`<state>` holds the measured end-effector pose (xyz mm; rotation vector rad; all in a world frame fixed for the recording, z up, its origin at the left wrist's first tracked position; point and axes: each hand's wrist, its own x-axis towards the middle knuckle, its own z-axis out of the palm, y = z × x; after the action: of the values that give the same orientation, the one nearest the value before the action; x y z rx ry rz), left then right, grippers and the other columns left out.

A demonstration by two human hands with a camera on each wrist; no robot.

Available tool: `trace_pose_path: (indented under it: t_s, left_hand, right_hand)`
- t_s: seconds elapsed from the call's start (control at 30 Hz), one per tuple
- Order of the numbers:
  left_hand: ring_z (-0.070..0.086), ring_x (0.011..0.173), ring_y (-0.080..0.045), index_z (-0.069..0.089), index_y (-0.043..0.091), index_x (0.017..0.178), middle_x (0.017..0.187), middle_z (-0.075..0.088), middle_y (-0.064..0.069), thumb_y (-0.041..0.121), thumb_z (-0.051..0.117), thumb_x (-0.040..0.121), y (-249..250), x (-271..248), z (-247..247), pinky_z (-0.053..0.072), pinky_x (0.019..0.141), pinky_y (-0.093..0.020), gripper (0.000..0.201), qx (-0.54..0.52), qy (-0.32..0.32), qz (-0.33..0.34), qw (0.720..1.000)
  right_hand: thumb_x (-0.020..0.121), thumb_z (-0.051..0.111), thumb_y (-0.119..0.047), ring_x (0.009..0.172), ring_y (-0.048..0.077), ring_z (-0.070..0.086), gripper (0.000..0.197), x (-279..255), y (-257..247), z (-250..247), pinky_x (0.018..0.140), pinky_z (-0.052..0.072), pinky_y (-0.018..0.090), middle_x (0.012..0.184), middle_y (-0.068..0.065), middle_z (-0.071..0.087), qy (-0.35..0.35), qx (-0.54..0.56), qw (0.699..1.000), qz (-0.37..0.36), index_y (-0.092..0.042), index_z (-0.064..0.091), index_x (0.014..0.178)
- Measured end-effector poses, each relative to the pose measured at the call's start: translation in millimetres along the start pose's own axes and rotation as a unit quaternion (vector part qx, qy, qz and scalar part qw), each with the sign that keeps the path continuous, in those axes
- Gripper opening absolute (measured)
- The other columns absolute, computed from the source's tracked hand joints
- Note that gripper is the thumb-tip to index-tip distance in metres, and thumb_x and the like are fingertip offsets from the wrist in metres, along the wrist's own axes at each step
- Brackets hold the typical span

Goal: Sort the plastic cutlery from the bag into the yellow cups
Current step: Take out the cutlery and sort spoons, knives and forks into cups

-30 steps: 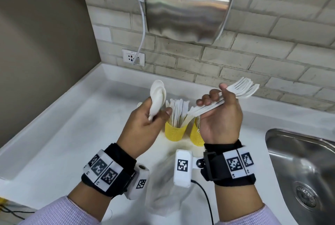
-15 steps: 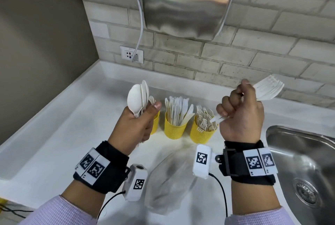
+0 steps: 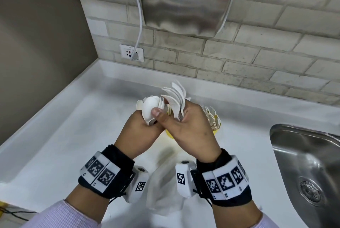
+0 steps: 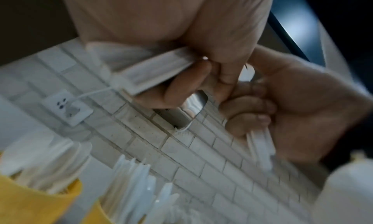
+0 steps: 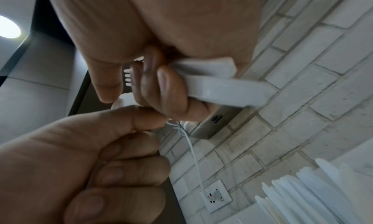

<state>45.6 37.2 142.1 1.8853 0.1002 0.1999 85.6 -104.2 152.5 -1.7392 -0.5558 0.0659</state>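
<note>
The tabletop (image 3: 60, 135) carries the bag (image 3: 165, 189), which lies limp and flattened near the wrists and seems largely emptied, though its contents cannot be made out. Behind the hands, the cups (image 3: 218, 127) are mostly hidden in the head view; in the left wrist view two of them are seen already stocked with white cutlery, so most of the sorting is judged done. What is left is held in the air above the cups. A bunch of spoons (image 3: 150, 107) is gripped by the left hand (image 3: 141, 134), fingers curled round the handles and thumb pressed on a bowl. A fan of forks (image 3: 175, 97) is clasped in the right hand (image 3: 191, 132), fingers wrapped round the stems. Both bunches are yet to be dropped into their cups.
</note>
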Motion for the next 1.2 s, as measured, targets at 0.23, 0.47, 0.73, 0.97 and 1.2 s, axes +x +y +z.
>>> trace_pose_path:
  t_s: [0.23,0.47,0.73,0.97,1.2]
  left_hand:
    - [0.067,0.087,-0.018,0.067,0.021,0.097,0.087,0.072,0.001,0.025,0.053,0.086,-5.8,2.3,-0.9,0.055,0.078,-0.039,0.018,0.066,-0.017,0.072,0.995]
    - [0.051,0.048,0.010,0.054,0.025,0.086,0.051,0.053,0.027,-0.004,0.052,0.100,10.6,-0.8,-1.7,0.035,0.049,-0.002,0.033,0.011,-0.135,0.052,0.989]
    - [0.036,0.048,-0.002,0.060,0.038,0.067,0.054,0.039,0.014,0.013,0.065,0.098,6.9,-3.5,-15.9,0.032,0.050,-0.012,0.040,-0.014,-0.231,-0.002,0.973]
    - [0.025,0.045,-0.010,0.054,0.032,0.054,0.053,0.031,0.009,0.033,0.071,0.087,4.2,-3.6,-22.1,0.022,0.044,-0.020,0.037,-0.062,-0.259,-0.057,0.962]
    - [0.037,0.033,-0.015,0.059,0.041,0.059,0.043,0.043,0.001,0.026,0.058,0.101,7.6,-0.1,-14.7,0.030,0.038,-0.019,0.044,-0.002,-0.171,-0.042,0.984]
  right_hand:
    - [0.088,0.068,-0.052,0.093,0.013,0.073,0.034,7.8,-0.1,9.3,0.086,0.057,0.045,0.093,-0.004,0.077,0.016,-0.029,0.999,-0.013,-0.021,0.072,0.103]
    - [0.091,0.074,-0.028,0.092,0.022,0.075,0.016,9.6,-3.1,-7.9,0.089,0.057,0.052,0.092,0.003,0.078,-0.024,0.039,0.999,0.002,-0.015,0.074,0.099]
    - [0.093,0.066,-0.038,0.111,0.022,0.067,0.031,20.2,-9.6,-27.2,0.098,0.051,0.051,0.115,0.008,0.068,-0.127,-0.039,0.991,-0.021,-0.015,0.073,0.112]
    - [0.089,0.064,-0.029,0.115,0.021,0.063,0.025,26.8,-18.0,-32.7,0.102,0.048,0.051,0.122,0.009,0.058,-0.182,-0.071,0.981,-0.021,-0.014,0.077,0.105]
    - [0.077,0.059,-0.054,0.084,0.009,0.060,0.036,23.5,-18.6,-17.1,0.080,0.053,0.037,0.091,-0.009,0.049,-0.076,-0.157,0.984,-0.036,-0.020,0.072,0.080]
